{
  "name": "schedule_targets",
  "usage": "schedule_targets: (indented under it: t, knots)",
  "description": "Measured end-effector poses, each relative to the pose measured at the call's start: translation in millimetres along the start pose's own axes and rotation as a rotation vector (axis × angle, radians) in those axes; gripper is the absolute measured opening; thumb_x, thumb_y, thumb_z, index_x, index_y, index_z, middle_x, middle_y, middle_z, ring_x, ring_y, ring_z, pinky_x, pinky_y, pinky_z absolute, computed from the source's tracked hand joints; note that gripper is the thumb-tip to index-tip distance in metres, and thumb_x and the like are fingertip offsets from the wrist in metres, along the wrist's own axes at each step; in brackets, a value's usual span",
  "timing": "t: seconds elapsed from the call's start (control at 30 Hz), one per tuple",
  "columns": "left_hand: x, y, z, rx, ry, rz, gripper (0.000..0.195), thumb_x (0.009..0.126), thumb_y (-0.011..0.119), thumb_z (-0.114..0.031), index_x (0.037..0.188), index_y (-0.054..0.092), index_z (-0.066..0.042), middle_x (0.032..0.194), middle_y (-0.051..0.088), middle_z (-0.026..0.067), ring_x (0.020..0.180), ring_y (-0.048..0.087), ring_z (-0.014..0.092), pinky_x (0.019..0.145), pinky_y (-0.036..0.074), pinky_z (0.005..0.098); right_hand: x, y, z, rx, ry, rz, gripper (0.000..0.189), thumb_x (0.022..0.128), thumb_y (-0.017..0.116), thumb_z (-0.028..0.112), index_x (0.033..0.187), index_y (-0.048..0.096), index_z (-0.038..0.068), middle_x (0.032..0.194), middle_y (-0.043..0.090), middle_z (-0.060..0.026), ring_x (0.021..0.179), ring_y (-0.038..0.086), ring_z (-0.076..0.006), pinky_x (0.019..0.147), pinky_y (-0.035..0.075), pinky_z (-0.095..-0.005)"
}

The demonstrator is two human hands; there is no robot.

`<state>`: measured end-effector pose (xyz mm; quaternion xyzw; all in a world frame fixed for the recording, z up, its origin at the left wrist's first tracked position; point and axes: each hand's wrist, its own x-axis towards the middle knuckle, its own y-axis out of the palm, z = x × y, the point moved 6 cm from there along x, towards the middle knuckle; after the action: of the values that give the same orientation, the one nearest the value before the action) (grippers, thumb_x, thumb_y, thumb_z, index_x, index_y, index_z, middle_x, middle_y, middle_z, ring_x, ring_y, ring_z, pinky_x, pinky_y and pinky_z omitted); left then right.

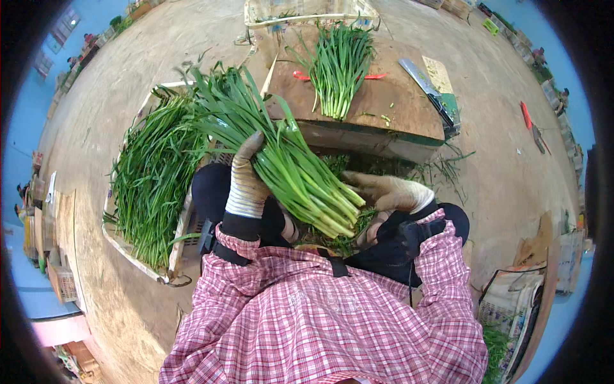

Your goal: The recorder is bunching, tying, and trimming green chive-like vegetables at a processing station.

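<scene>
My left hand (pixel 247 180), in a striped knit glove, grips a thick bunch of leafy green stalks (pixel 292 173), which look like green garlic. Their leaves fan out to the upper left, and the pale cut-looking ends point to the lower right. My right hand (pixel 391 189), gloved and slightly blurred, is beside those ends with its fingers apart and nothing in it. A second bunch (pixel 340 72) lies on a wooden board (pixel 292 101) in front of me, across a red strip (pixel 376 76). At the board's right rests a broad-bladed knife (pixel 422 81) with a dark handle.
To my left a white plastic crate (pixel 177 245) holds a heap of loose stalks (pixel 153 187). Another crate (pixel 312 19) stands beyond the board. Leaf scraps (pixel 446 168) litter the floor near my feet. A red-handled tool (pixel 532 127) lies on the floor at right.
</scene>
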<state>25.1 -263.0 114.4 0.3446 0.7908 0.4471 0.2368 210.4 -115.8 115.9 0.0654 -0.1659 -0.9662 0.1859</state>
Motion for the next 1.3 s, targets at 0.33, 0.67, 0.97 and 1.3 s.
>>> schedule_targets:
  t: [0.33, 0.67, 0.97, 1.3]
  knots:
    - [39.3, 32.6, -8.6, 0.187, -0.028, 0.056, 0.04, 0.08, 0.061, -0.028, 0.111, 0.058, -0.003, 0.099, 0.063, 0.009, 0.089, 0.06, 0.022, 0.081, 0.051, 0.0376, 34.7, -0.9, 36.2, -0.606, 0.324, -0.15, 0.088, 0.077, 0.068, 0.047, 0.136, 0.03, -0.005, 0.129, 0.049, -0.0192, 0.119, 0.045, -0.0249, 0.102, 0.034, -0.0341]
    - [65.2, 77.6, -27.0, 0.165, -0.128, 0.376, 0.053, 0.081, 0.063, -0.034, 0.124, 0.047, -0.008, 0.1, 0.057, 0.0031, 0.083, 0.055, 0.018, 0.07, 0.047, 0.0344, 29.1, -83.7, 127.8, -0.408, -0.494, -0.873, 0.032, 0.095, 0.048, 0.018, 0.121, 0.049, 0.001, 0.109, 0.059, -0.0117, 0.088, 0.063, -0.0177, 0.074, 0.05, -0.0282]
    - [58.0, 76.1, -39.2, 0.177, -0.022, 0.374, 0.053, 0.082, 0.061, -0.031, 0.128, 0.047, -0.008, 0.107, 0.056, 0.0037, 0.091, 0.054, 0.018, 0.077, 0.047, 0.0339, 81.2, -9.7, 29.0, 0.176, -0.224, -0.137, 0.094, 0.079, 0.05, 0.068, 0.143, 0.023, 0.006, 0.138, 0.04, -0.0085, 0.124, 0.04, -0.0178, 0.103, 0.033, -0.0327]
    - [128.9, 84.0, -17.3, 0.298, -0.14, 0.091, 0.031, 0.084, 0.058, -0.021, 0.108, 0.059, -0.001, 0.096, 0.066, 0.0107, 0.086, 0.064, 0.02, 0.078, 0.053, 0.0329, 92.4, -24.7, 33.2, 0.138, -0.101, -0.449, 0.05, 0.068, 0.077, 0.016, 0.111, 0.057, 0.001, 0.09, 0.066, -0.0048, 0.074, 0.062, -0.013, 0.063, 0.051, -0.0267]
